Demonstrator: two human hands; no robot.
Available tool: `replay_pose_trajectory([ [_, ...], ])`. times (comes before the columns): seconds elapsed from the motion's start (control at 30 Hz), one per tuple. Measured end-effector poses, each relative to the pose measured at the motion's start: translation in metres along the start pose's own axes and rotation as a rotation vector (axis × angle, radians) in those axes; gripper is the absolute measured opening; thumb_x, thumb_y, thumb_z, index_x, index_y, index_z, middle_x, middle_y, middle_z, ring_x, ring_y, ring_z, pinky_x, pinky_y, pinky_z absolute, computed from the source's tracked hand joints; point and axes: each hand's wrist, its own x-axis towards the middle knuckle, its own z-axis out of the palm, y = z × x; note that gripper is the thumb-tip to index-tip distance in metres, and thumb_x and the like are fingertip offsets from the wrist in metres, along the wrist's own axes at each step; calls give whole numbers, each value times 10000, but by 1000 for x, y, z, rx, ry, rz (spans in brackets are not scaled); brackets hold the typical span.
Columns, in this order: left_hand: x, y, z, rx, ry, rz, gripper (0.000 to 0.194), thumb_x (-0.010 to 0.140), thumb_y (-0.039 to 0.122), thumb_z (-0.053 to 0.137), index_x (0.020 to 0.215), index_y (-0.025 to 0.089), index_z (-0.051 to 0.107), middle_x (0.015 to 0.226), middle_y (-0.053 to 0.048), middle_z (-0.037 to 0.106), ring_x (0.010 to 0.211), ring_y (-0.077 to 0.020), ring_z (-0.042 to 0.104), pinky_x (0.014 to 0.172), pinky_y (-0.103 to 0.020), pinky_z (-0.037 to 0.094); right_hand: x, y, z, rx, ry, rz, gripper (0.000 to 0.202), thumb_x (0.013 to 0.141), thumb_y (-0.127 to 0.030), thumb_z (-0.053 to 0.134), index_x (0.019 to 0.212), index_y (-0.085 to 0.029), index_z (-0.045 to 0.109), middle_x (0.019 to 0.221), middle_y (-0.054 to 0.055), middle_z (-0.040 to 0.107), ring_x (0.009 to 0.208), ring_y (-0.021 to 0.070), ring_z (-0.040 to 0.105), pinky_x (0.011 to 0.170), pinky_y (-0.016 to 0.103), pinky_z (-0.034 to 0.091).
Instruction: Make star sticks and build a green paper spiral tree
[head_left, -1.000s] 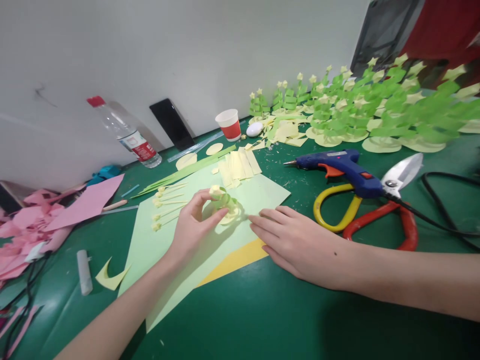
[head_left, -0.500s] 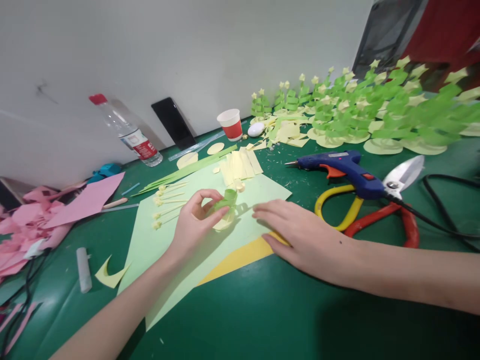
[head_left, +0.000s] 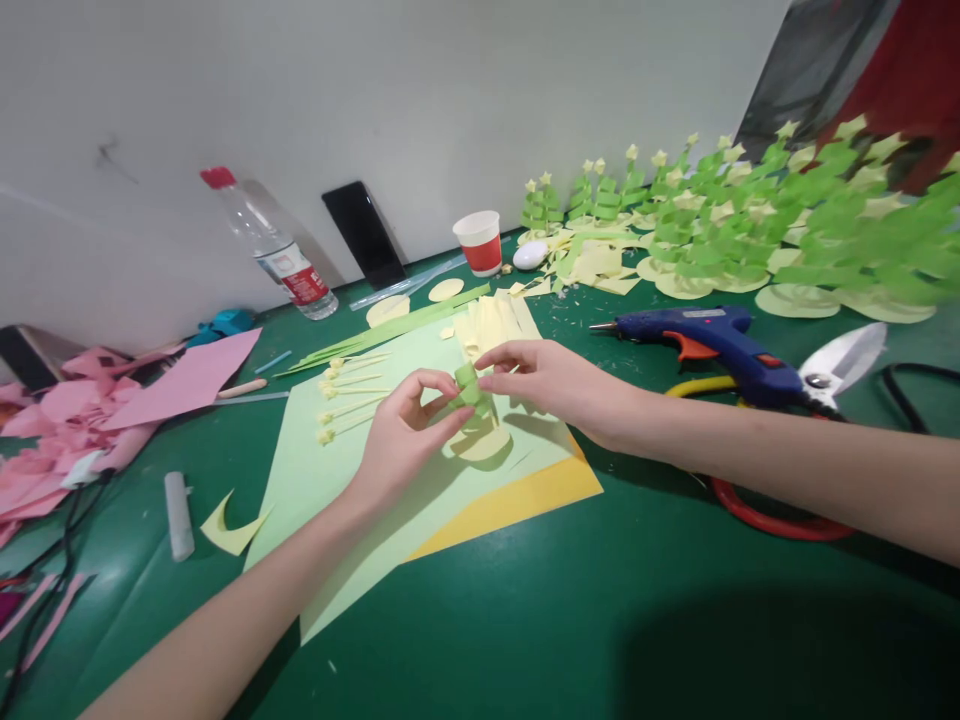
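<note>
My left hand (head_left: 412,425) pinches a small paper plant (head_left: 466,392) with a curled green strip standing over a round pale yellow base (head_left: 480,443). From the other side, my right hand (head_left: 536,380) closes its thumb and fingertips at the plant's upper part; the fingertips partly hide the contact. Beneath both hands lies a pale green sheet (head_left: 300,520), with a yellow sheet (head_left: 517,505) showing under its front edge. Several star-tipped paper stems (head_left: 352,395) lie left of my left hand. Behind the plant is a stack of pale yellow strips (head_left: 495,318).
Scissors (head_left: 844,370) lie under a blue glue gun (head_left: 705,335) at right, beside my right forearm. Finished paper plants (head_left: 712,235) crowd the back right. A paper cup (head_left: 480,245), phone (head_left: 365,235) and bottle (head_left: 281,255) stand along the wall. Pink paper (head_left: 187,380) lies left.
My right hand has moved left and up from the sheet's right edge to the paper plant. The left hand keeps hold of the plant, now more upright. The view has shifted slightly.
</note>
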Motion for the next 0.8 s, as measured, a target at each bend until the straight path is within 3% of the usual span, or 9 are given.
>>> replay_pose_trajectory([
  [0.17, -1, -1, 0, -5, -6, 7, 116, 691, 119, 615, 682, 203, 534, 772, 12, 535, 797, -144, 544, 833, -344, 471, 6, 3, 1, 59, 7, 42, 89, 796, -229, 555, 807, -144, 580, 712, -7, 538, 554, 67, 415, 501, 226, 292],
  [0.3, -2, -1, 0, -9, -7, 39, 122, 697, 98, 600, 692, 204, 540, 770, 10, 537, 801, -145, 541, 840, -347, 464, 12, 4, 0, 82, 33, 42, 129, 769, -275, 576, 817, -156, 563, 742, -1, 542, 576, 83, 417, 513, 240, 284],
  [0.43, -2, -2, -1, -9, -19, 90, 126, 705, 86, 583, 712, 207, 550, 769, 9, 539, 804, -145, 538, 828, -334, 458, 10, 2, -1, 121, -15, -21, 83, 763, -242, 576, 762, -159, 576, 776, -8, 559, 638, 77, 457, 557, 224, 315],
  [0.57, -2, -3, -1, 11, -34, 130, 116, 715, 100, 578, 734, 211, 548, 797, 2, 543, 814, -148, 536, 818, -328, 460, 3, 0, -3, 111, -39, -71, 108, 725, -221, 607, 669, -151, 547, 647, -40, 498, 583, 65, 433, 537, 219, 305],
  [0.67, -1, -4, -2, 52, 0, 155, 111, 728, 132, 572, 788, 219, 536, 864, -7, 521, 896, -161, 513, 893, -353, 419, 0, 1, -5, 56, -5, -128, 181, 640, -248, 681, 632, -157, 525, 557, -73, 414, 511, 59, 367, 494, 229, 260],
  [0.8, -2, -4, -3, 130, 46, 151, 72, 779, 163, 505, 826, 218, 510, 919, -23, 494, 972, -171, 487, 959, -382, 366, -1, 6, -9, -40, 70, -223, 263, 576, -328, 720, 582, -160, 518, 521, -76, 410, 484, 59, 326, 479, 246, 221],
])
